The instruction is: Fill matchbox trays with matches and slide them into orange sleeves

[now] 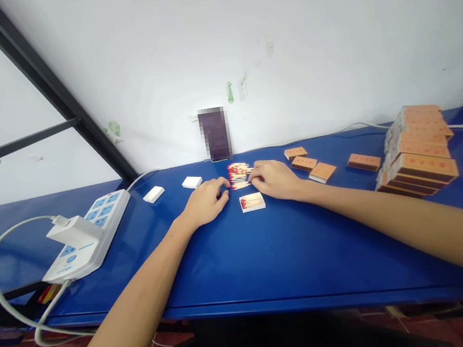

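Note:
A loose pile of red-headed matchsticks (239, 176) lies on the blue table between my two hands. My left hand (207, 203) is just left of the red heads, its fingers bent and its thumb apart, with nothing in it. At the pile's other side, my right hand (274, 179) has curled fingers closed at the bare wooden ends of some sticks. Just in front of the pile sits a white matchbox tray (254, 207), partly filled with matchsticks, heads to the left. Two white trays (192, 182) lie beyond and left of my left hand, seen as plain white blocks.
Several orange matchboxes (322, 172) lie scattered right of my right hand, and a tall stack of them (421, 161) stands farther right. A white power strip (104, 223) with a plugged-in adapter and cable occupies the left. A pixelated dark object (215, 135) leans against the wall.

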The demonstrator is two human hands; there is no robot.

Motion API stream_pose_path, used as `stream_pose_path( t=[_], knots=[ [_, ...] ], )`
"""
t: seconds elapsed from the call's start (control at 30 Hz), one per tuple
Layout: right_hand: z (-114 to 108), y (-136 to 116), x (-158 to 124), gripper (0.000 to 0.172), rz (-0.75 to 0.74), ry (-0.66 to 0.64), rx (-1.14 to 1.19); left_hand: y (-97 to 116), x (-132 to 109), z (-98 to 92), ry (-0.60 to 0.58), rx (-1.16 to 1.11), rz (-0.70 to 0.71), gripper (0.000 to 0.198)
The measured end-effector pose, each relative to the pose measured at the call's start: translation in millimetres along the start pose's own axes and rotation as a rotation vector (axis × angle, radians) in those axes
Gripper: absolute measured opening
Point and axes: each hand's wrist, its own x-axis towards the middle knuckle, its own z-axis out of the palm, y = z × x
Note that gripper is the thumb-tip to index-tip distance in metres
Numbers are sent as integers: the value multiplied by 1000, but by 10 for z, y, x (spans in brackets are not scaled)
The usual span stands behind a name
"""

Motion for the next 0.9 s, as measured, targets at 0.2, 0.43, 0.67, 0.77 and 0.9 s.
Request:
stream_pose_path(
  t=[0.2,0.43,0.67,0.77,0.9],
  knots=[
    [6,-1,-2,34,-3,15,38,15,-4,-1,5,6,2,23],
    [48,53,11,28,99,108,61,-11,-12,49,67,43,-24,32],
    [142,217,100,18,280,145,186,-34,18,42,35,-32,-27,43],
    [156,214,105,15,265,97,175,17,41,51,20,14,-83,47],
    [151,189,96,14,267,76,150,80,55,85,-13,103,-122,52]
  ],
)
